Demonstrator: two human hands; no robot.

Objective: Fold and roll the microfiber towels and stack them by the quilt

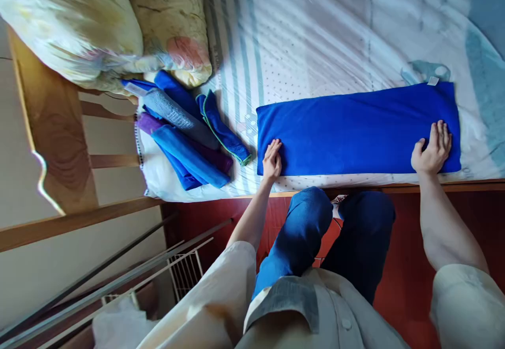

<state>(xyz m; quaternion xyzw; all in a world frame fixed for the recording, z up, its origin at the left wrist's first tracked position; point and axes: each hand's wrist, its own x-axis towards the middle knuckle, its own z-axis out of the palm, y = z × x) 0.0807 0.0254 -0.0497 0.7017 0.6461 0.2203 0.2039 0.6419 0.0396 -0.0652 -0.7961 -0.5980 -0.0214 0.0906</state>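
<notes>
A blue towel (347, 133) lies flat on the bed in a long rectangle, its long side along the bed's front edge. A small white tag (433, 81) sticks out at its far right. My left hand (272, 160) rests flat on the towel's left end, fingers stretched out. Near the right end, my right hand (433, 149) lies on the cloth with its fingers extended and the thumb apart. Neither hand grips anything.
Left of the towel lies a pile of rolled cloths (185, 128) in blue, grey and purple, with a green-edged blue roll (223, 130) beside it. Pillows (169, 22) lie behind. A wooden headboard (59, 128) and a metal rack (118, 280) stand at the left.
</notes>
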